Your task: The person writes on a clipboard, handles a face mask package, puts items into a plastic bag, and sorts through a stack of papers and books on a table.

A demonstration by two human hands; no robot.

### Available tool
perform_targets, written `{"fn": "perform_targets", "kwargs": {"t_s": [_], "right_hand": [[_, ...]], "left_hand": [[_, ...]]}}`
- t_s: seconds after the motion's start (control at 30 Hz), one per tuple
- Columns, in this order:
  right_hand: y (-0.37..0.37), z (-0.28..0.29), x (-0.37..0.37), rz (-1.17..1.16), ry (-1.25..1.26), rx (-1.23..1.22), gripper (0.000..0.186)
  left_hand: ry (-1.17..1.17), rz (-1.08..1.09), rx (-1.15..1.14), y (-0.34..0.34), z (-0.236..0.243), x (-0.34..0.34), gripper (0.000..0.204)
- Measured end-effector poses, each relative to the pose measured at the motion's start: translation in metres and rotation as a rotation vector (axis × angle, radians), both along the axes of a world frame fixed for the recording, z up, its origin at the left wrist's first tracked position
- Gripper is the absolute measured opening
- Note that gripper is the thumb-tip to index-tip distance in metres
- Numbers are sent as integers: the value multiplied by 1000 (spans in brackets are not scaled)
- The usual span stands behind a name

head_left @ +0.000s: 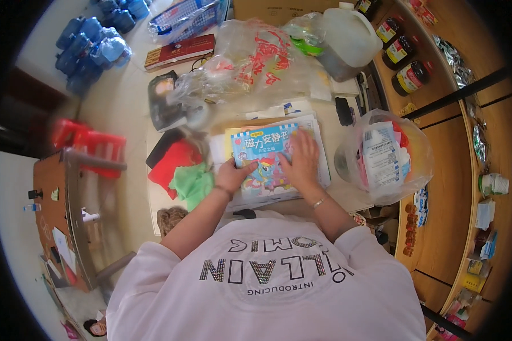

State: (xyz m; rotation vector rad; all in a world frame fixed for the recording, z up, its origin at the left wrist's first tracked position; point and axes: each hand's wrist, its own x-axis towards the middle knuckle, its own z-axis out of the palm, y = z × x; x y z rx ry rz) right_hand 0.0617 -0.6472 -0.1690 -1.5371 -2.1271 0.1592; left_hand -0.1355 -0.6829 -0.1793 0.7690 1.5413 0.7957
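Observation:
A colourful children's picture book (260,169) with a blue and pink cover and a cartoon pony lies on a stack of books and papers (323,165) in front of me. My left hand (233,176) grips its lower left edge, thumb on the cover and the other fingers mostly hidden. Along the right side, my right hand (303,162) rests with its palm and outstretched fingers on the cover, thumb apart. To the left of the stack lie a red cloth (176,165) and a light green cloth (192,184).
Crumpled clear plastic bags (267,62) cover the table's far part, beside a large jug (350,42) and a dark red box (182,51). A filled plastic bag (381,153) stands at the right, near wooden shelves with dark jars (411,78). A red stool (94,148) is on the left.

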Motion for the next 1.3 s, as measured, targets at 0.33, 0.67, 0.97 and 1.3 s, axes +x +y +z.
{"fn": "perform_targets", "kwargs": {"t_s": [0.33,0.67,0.97,1.3], "right_hand": [[-20,-26,18,-220,17,-225,66],[-26,-24,17,-167,16,-239,62],[-45,-12,25,-126,106,-237,61],[-60,-2,36,-82,191,-281,64]], "left_hand": [[676,-241,204,-16,7,-20,45],[591,-64,261,-43,-36,-56,40],[341,494,513,-80,32,-136,34],[346,1465,452,-197,108,-352,68]]}}
